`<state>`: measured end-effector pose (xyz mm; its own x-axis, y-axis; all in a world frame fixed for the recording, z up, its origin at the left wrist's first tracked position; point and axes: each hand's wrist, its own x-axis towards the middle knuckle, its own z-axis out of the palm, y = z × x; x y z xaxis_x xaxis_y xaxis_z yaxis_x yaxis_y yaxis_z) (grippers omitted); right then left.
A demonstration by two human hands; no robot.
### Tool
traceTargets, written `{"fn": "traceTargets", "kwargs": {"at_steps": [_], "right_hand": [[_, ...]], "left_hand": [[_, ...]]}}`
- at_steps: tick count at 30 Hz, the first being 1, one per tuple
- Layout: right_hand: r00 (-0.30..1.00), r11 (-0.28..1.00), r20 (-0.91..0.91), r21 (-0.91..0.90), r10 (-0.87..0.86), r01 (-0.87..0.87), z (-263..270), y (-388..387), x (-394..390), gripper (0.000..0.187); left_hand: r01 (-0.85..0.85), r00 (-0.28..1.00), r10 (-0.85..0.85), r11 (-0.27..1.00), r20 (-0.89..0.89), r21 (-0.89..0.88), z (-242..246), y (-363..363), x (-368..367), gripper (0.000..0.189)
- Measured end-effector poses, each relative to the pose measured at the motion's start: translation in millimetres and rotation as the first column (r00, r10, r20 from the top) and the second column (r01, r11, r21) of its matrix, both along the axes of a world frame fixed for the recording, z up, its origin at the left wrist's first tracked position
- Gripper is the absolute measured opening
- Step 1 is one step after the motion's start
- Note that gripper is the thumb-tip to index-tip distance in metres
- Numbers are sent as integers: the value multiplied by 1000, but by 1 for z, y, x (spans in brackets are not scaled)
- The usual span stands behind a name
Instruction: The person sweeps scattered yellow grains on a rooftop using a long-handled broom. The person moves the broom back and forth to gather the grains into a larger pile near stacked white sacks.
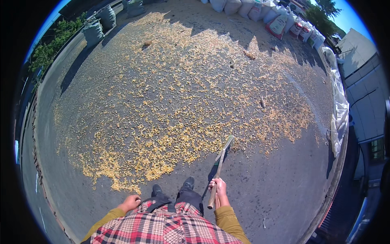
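My right hand (218, 186) grips the wooden handle (220, 166) of a long tool, which slants forward and away from me. The narrow head (230, 141) of the tool is down at the near edge of the spread grain; whether it is a rake or a broom I cannot tell. Yellow grain, apparently corn kernels (164, 143), lies scattered over the grey paved surface (274, 183), thicker near my feet and to the left. My left hand (131, 203) hangs beside the plaid garment (164, 227), fingers curled, with nothing visible in it.
Filled sacks (277, 26) line the far right edge, and more bags (93, 33) stand at the far left. White plastic sheeting (338, 113) lies along the right edge. Small debris (249, 55) sits among the grain. My dark shoes (189, 182) are just short of the kernels.
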<state>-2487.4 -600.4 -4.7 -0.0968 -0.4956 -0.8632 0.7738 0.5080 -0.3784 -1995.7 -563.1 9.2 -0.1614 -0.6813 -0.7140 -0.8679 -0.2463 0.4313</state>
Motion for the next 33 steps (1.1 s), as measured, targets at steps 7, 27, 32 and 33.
{"fn": "traceTargets", "kwargs": {"at_steps": [7,27,32,33], "right_hand": [[960,922,89,-318,264,-224,82,-28,37,14],[-193,-190,-54,54,980,-980,73,-14,282,6],[-546,-554,-265,50,795,-831,-12,17,358,7],[-571,-582,-289,57,768,-811,-24,19,366,8]], "left_hand": [[-186,983,181,970,-43,-158,16,49,22,25],[-940,342,937,339,-69,-42,-41,321,95,18],[-857,511,858,504,-49,-103,1,375,58,26],[-870,486,872,489,53,-70,3,382,45,27]]}}
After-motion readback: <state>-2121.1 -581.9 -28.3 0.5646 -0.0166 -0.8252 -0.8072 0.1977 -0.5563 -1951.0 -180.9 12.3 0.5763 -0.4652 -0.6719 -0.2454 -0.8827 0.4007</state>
